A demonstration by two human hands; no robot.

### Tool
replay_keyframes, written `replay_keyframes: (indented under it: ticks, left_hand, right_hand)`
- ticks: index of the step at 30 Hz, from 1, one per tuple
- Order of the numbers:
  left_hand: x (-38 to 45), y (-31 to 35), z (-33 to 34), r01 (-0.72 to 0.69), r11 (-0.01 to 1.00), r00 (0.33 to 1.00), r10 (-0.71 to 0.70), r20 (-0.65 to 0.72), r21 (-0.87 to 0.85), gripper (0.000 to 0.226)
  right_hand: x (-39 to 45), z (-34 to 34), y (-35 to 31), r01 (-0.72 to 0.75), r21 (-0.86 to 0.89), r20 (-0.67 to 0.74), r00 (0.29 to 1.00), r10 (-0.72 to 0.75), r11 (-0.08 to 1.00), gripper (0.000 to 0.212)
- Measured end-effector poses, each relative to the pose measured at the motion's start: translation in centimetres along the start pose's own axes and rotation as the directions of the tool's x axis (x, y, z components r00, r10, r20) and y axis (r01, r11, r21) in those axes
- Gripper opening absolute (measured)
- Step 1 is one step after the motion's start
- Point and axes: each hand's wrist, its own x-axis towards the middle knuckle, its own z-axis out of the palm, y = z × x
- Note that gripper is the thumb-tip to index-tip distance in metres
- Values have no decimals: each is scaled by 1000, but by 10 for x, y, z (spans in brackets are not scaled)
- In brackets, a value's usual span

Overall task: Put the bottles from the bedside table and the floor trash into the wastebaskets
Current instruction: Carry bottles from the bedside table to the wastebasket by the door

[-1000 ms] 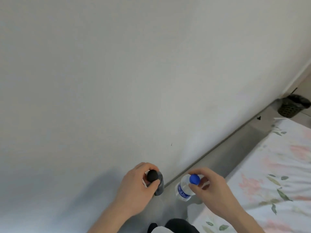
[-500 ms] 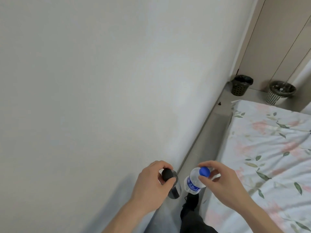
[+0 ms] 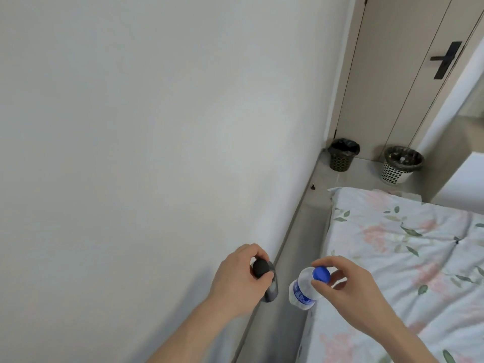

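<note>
Bed (image 3: 408, 258) cut off at right and near edges. Dark bottle (image 3: 86, 285) mostly hidden by left hand (image 3: 235, 279), grip closed round its black-capped neck. Right hand (image 3: 351, 289) pinches clear bottle (image 3: 301, 292), blue cap, blue label. Dark wastebasket (image 3: 341, 155) and white wastebasket (image 3: 398, 166) far, by door; contents unclear.

A dark bottle with a black cap (image 3: 83, 280) hangs neck-up in the left hand (image 3: 235, 280), fingers curled round its top, just beside the white wall. A clear plastic bottle with a blue cap and blue label (image 3: 305, 286) is pinched at the cap by the right hand (image 3: 351, 292), tilted, just beside the dark bottle on the side away from the wall. Two wastebaskets stand on the floor, well beyond the bottles: a black mesh one (image 3: 341, 155) in the corner against the wall, and a white perforated one with a dark liner (image 3: 398, 166) near it, farther from the wall.
</note>
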Motion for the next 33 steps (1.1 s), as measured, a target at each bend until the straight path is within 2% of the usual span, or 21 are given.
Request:
replay_keyframes:
  ticks: [13, 19, 23, 28, 33]
  left_hand:
    - [233, 89, 63, -120, 993, 984, 120, 132, -3, 21]
    - [371, 115, 103, -114, 993, 977, 116, 178, -18, 23]
    - [473, 133, 133, -127, 991, 963, 115, 242, 32, 21]
    - [583, 178, 163, -215, 972, 923, 170, 347, 95, 19]
    - [641, 226, 179, -322, 941, 883, 259, 390, 105, 13]
  right_hand:
    - [134, -107, 40, -90, 37, -139, 986, 95, 995, 26]
    - [241, -146, 61, -133, 27, -205, 969, 136, 991, 26]
    - [325, -173, 75, -177, 59, -236, 954, 186, 983, 29]
    - [412, -212, 84, -195, 83, -265, 941, 210, 977, 27]
    - [443, -256, 93, -250, 117, -311, 910, 275, 961, 27]
